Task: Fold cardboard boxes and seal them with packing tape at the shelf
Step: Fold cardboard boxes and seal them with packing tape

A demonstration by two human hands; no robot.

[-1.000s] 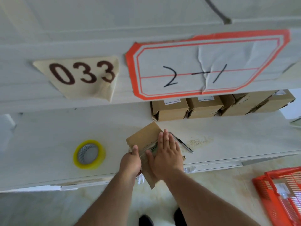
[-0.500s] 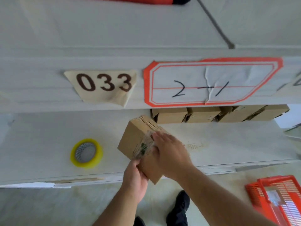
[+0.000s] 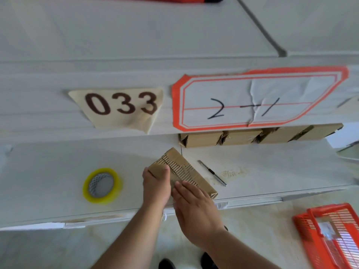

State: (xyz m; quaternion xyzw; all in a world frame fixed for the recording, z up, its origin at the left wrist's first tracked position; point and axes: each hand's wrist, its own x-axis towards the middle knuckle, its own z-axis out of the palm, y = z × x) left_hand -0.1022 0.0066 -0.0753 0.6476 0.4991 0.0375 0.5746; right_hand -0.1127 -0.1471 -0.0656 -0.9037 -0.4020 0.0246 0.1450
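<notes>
Here, box (image 3: 182, 171) on shelf (image 3: 58, 191) near front edge, tilted diagonally, corrugated flap edges facing up. Left hand (image 3: 156, 184) grips box's left end, fingers curled over top. Right hand (image 3: 196, 208) flat, fingers straight and together, pressing box's near side. Tape roll (image 3: 102, 185) lies flat, well left of box. Knife (image 3: 212, 172) just right of box. Finished boxes (image 3: 252, 135) in row at shelf back. Red basket (image 3: 330, 233) on floor, lower right.

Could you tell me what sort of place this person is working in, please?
Probably a warehouse or stockroom packing spot. The shelf carries location labels, "033" and a handwritten "2-1", a row of boxes sits at its back, and a tape roll lies beside the box being folded.
</notes>
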